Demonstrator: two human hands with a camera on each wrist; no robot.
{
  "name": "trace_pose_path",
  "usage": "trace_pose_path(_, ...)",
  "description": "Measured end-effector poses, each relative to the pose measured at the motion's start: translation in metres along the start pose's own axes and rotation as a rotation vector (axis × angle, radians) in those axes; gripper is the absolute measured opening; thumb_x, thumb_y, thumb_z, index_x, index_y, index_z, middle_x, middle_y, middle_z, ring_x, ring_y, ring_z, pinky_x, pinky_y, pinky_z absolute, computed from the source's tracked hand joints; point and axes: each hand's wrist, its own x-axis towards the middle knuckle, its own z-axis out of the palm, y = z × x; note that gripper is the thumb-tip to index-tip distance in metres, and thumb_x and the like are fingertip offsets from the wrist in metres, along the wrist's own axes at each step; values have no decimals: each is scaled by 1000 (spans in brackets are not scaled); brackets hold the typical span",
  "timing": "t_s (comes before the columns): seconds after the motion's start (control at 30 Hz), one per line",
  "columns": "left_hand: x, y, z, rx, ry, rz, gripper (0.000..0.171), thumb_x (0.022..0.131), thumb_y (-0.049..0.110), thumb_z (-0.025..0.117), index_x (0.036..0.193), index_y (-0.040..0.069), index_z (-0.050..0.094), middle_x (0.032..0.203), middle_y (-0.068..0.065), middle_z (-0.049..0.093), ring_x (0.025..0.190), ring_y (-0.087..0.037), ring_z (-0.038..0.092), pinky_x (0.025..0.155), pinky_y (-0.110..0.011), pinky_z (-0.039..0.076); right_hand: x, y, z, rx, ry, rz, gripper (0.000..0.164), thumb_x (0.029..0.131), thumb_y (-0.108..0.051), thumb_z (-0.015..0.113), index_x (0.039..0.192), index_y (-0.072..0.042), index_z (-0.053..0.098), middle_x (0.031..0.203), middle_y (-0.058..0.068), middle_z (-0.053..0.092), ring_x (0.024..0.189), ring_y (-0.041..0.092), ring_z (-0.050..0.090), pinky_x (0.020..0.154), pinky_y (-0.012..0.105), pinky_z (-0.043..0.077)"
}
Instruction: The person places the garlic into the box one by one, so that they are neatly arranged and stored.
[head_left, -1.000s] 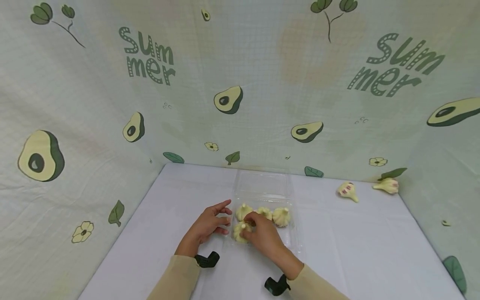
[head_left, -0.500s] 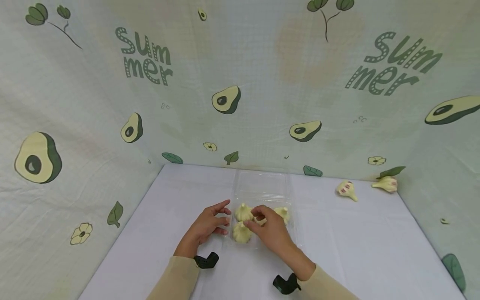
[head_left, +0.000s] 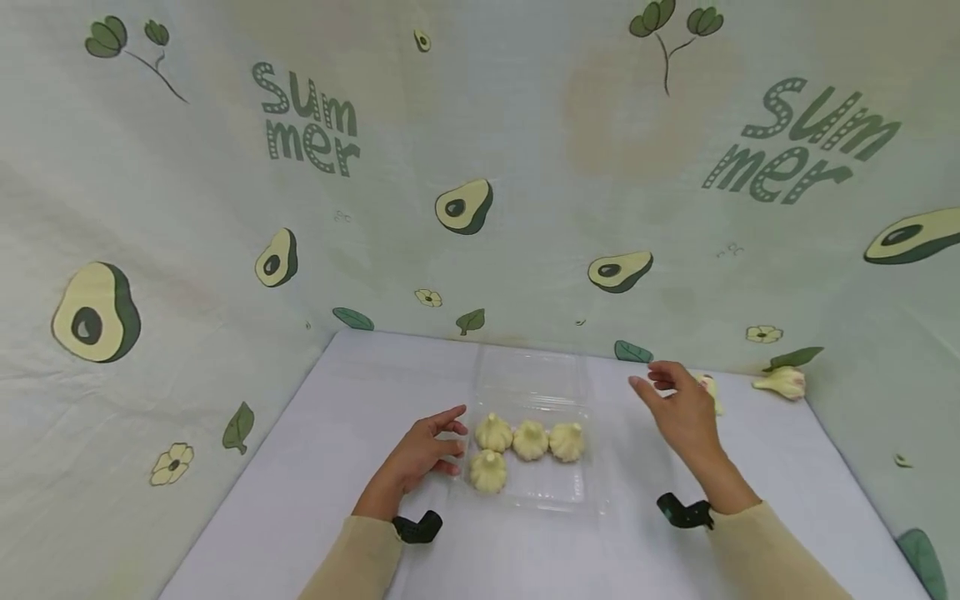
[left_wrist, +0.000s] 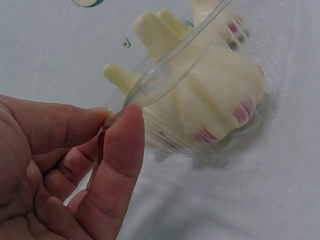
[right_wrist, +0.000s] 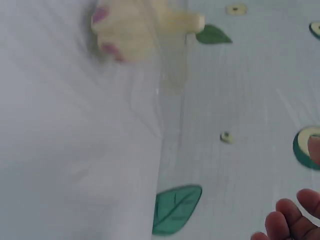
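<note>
Several whitish garlic bulbs [head_left: 530,440] sit in a clear plastic clamshell box [head_left: 551,490], three along the back and one at the front left. My left hand [head_left: 420,454] is at the box's left side. In the left wrist view, its thumb and finger pinch the clear rim [left_wrist: 165,82] beside a purple-streaked bulb [left_wrist: 215,95]. Out to the right of the box, my right hand [head_left: 684,421] holds nothing, its fingers relaxed and spread from the thumb. It partly covers a loose garlic bulb [head_left: 708,387] behind it. A second loose bulb [head_left: 783,382] lies farther right.
The box's lid [head_left: 531,375] lies folded back toward the rear wall. Printed cloth [head_left: 540,192] with avocados and leaves closes off the back and both sides. White cloth [head_left: 622,542] covers the table.
My right hand let go of the front-left garlic bulb, rose over the box and swung right toward the loose bulbs. The left hand stays at the box's left edge.
</note>
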Motion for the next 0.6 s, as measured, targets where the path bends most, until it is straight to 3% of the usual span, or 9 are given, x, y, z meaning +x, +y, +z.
trace_pose_path(0.1,-1,0,-1,4,5,0,74,94,-4,69,162,11,44,132,-15,56,85,-16,62,62,-28,61,17,24,-18,-30,-27,41,63,103,-43,68,144,3,53,135,29,62,123,45,58,96,53,54)
trace_pose_path(0.2,-2,1,1,4,10,0,74,94,-4,69,162,11,44,131,-15,56,86,-16,62,62,-28,61,35,48,-35,-48,-64,70,76,104,-47,65,153,6,42,145,35,51,131,52,50,101,66,49)
trace_pose_path(0.43,-5,-1,1,2,23,0,73,94,-4,69,162,11,44,130,-15,56,84,-16,62,62,-28,61,49,98,-31,-138,-152,108,91,101,-49,69,160,8,30,154,44,35,138,64,35,106,78,36)
trace_pose_path(0.6,-4,0,1,11,21,-1,73,95,-4,69,162,11,44,130,-15,56,80,-17,61,61,-29,61,49,123,-24,-112,-164,182,93,100,-43,72,163,6,24,161,43,23,145,65,23,113,80,26)
